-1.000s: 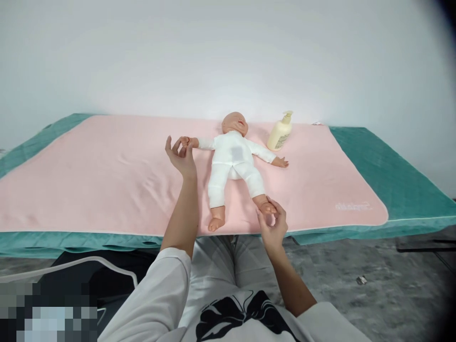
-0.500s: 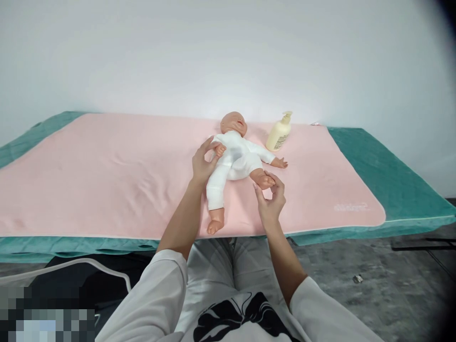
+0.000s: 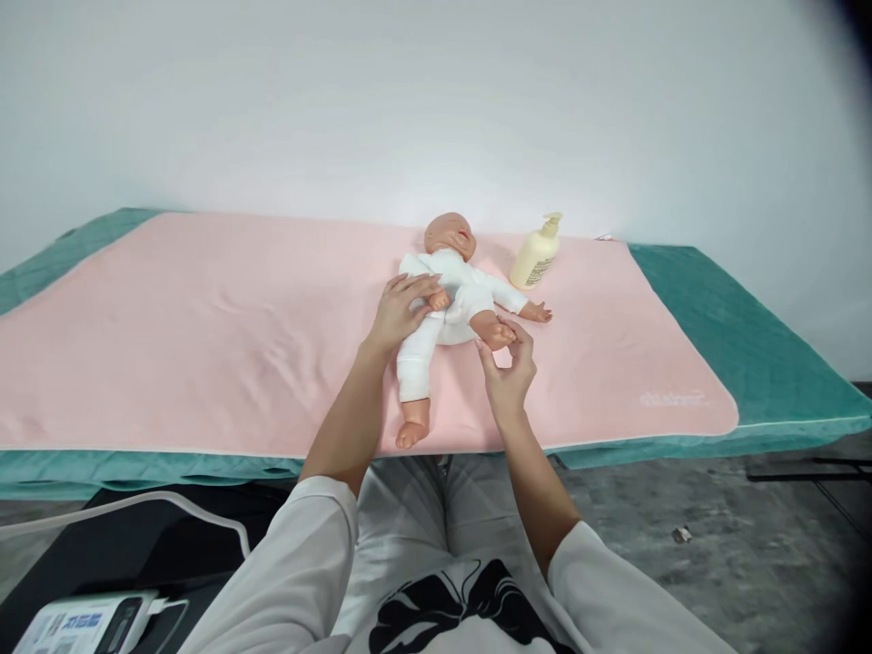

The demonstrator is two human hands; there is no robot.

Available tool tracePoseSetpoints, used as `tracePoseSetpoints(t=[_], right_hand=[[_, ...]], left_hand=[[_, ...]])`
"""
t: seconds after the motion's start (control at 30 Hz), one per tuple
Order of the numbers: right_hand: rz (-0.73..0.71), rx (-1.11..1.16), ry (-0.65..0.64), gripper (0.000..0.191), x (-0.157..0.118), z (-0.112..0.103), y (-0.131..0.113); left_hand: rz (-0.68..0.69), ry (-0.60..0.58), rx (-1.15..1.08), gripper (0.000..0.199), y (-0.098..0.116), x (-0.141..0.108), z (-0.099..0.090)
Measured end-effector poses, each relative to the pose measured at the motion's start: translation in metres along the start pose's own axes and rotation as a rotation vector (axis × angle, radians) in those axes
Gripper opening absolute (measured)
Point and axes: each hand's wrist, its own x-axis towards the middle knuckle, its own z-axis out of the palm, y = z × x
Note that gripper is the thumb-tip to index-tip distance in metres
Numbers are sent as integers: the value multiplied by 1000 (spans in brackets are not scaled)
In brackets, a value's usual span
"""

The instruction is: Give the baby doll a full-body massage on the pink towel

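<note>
1. A doll (image 3: 448,263) in white lies on its back on a pink mat (image 3: 286,291), spread over a green surface (image 3: 756,336), its head toward a pale wall (image 3: 436,100).
2. The wearer's left hand (image 3: 403,307), fingers partly curled, holds the doll's near-side arm by its small hand (image 3: 440,300), laid across the belly.
3. The right hand (image 3: 512,365) pinches a foot (image 3: 499,335) between thumb and fingers, a gap showing below the grip; that leg is bent up toward the held arm.
4. The doll's other leg lies straight toward the wearer, its bare foot near the mat's front edge; its free arm stretches out to the right.
5. Just beyond that arm, a pale yellow pump bottle (image 3: 535,258) stands on the mat.
6. At lower left, a white device (image 3: 95,624) rests on a black top (image 3: 177,554).
</note>
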Motion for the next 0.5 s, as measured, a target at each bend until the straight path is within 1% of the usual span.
tracePoseSetpoints(t=[0.07, 0.17, 0.23, 0.3, 0.37, 0.5], right_hand=[[-7, 3, -1, 47, -1, 0, 2], [-10, 0, 1, 47, -2, -1, 2], [-2, 3, 0, 46, -2, -3, 1], [10, 1, -4, 46, -2, -5, 0], [22, -3, -13, 46, -2, -8, -2], [36, -1, -35, 47, -5, -17, -4]], left_hand=[[-1, 27, 2, 35, -1, 0, 1], [-16, 136, -9, 30, -2, -3, 4], [-51, 205, -26, 30, -4, -5, 5], [-103, 277, -56, 32, -4, -6, 6], [-164, 375, -108, 35, -4, -8, 6], [-261, 565, -237, 50, -3, -11, 6]])
